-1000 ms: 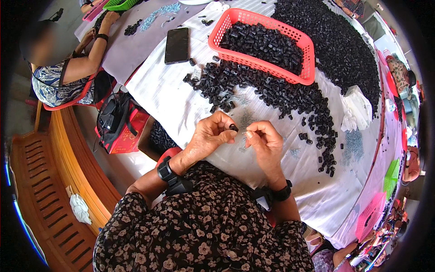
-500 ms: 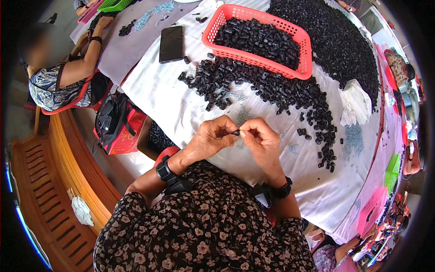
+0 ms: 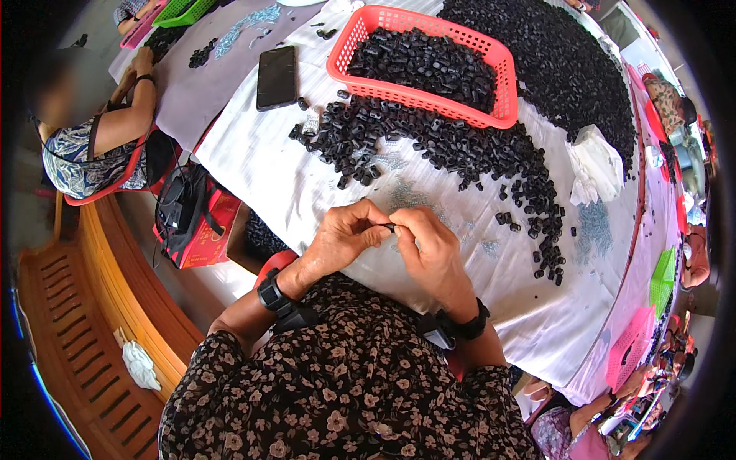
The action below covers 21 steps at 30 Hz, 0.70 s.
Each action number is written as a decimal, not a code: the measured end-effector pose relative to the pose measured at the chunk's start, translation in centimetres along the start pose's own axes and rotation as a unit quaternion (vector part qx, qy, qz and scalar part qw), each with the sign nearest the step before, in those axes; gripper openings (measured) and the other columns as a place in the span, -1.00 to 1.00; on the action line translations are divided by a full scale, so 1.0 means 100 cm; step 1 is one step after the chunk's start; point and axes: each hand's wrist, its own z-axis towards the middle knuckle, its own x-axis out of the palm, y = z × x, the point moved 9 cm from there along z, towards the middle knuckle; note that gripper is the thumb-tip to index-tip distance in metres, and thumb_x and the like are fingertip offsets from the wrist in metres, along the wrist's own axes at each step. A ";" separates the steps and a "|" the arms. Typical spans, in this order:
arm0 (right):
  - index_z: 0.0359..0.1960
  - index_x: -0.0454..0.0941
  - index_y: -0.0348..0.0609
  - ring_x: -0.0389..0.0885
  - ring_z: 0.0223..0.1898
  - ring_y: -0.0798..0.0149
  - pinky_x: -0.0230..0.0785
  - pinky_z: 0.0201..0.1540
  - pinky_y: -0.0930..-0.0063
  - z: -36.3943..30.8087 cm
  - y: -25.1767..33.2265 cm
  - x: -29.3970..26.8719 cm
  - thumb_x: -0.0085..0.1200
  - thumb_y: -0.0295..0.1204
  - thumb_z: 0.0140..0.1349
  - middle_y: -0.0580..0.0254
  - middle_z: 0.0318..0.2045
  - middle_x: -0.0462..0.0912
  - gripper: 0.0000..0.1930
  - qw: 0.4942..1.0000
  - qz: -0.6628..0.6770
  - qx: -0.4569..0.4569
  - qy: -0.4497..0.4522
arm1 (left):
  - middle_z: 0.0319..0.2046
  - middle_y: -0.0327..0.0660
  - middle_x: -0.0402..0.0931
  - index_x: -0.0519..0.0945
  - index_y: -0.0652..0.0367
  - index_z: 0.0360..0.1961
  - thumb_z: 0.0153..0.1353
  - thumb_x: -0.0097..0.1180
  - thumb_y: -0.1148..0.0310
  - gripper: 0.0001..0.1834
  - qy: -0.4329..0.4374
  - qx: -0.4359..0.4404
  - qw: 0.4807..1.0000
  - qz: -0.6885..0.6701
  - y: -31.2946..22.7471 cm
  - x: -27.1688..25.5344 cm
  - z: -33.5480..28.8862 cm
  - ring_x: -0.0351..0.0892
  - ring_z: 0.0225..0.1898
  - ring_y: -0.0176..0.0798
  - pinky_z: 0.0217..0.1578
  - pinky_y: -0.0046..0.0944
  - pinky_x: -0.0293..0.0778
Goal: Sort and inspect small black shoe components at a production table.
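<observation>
Both hands are over the near edge of the white cloth [image 3: 529, 330], fingertips meeting in front of the wearer's body. Left hand [image 3: 341, 239]: thumb and forefinger closed in a pinch on a small black part [image 3: 390, 227], mostly hidden by the fingers. Right hand [image 3: 429, 245]: forefinger reaches the right end of the same part, thumb bent below it; cannot tell whether these fingers grip anything of their own. A black strap sits on each wrist.

Beyond the fingertips, a scatter of fine grey bits [image 3: 412, 193] lies on the cloth. Further out is a band of loose black pieces [image 3: 429, 134], running from left of centre round to the right. Behind that band stands a red basket [image 3: 502, 80] – heaped with black pieces – and past it a much larger black pile [image 3: 560, 84].

Phone [image 3: 277, 78] lies left of the basket, screen dark. At right, a crumpled white wrap [image 3: 596, 165] lies against the large pile's edge, with blue-grey bits [image 3: 593, 230] just nearer. A co-worker [image 3: 92, 146] sits at left, arms toward the table, above a wooden bench [image 3: 77, 322]
</observation>
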 end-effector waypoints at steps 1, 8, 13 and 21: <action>-0.24 0.44 -0.22 0.53 -0.43 0.15 0.40 -0.38 0.35 0.000 -0.002 -0.002 0.00 -0.65 0.11 0.13 -0.46 0.49 -0.83 1.000 0.018 0.004 -0.010 | -0.41 -0.33 0.51 0.53 0.30 -0.27 0.17 0.15 0.49 -0.87 0.002 0.002 1.000 0.019 -0.002 0.001 0.000 0.45 -0.39 -0.49 -0.32 -0.46 0.42; -0.43 0.40 -0.15 0.38 -0.58 0.59 0.28 -0.53 0.69 -0.010 -0.040 0.021 0.11 -0.53 0.14 0.46 -0.57 0.43 -0.89 0.878 0.355 0.263 0.187 | -0.33 -0.27 0.51 0.56 0.30 -0.21 0.15 0.14 0.55 -0.84 0.074 0.065 0.993 0.059 -0.021 0.014 -0.004 0.47 -0.28 -0.44 -0.26 -0.43 0.42; -0.43 0.40 -0.16 0.39 -0.59 0.58 0.26 -0.54 0.69 -0.014 -0.041 0.027 0.11 -0.48 0.17 0.44 -0.58 0.44 -0.88 0.834 0.434 0.293 0.177 | -0.33 -0.27 0.51 0.56 0.30 -0.22 0.14 0.14 0.56 -0.84 0.064 0.022 0.998 0.013 -0.015 0.011 -0.004 0.48 -0.29 -0.44 -0.26 -0.43 0.43; -0.43 0.40 -0.19 0.41 -0.58 0.58 0.30 -0.53 0.70 -0.006 -0.039 0.020 0.08 -0.48 0.19 0.39 -0.55 0.47 -0.89 0.899 0.360 0.221 0.116 | -0.35 -0.26 0.53 0.55 0.30 -0.26 0.15 0.13 0.56 -0.88 0.007 0.046 0.999 -0.003 -0.018 0.007 -0.003 0.49 -0.31 -0.45 -0.26 -0.44 0.42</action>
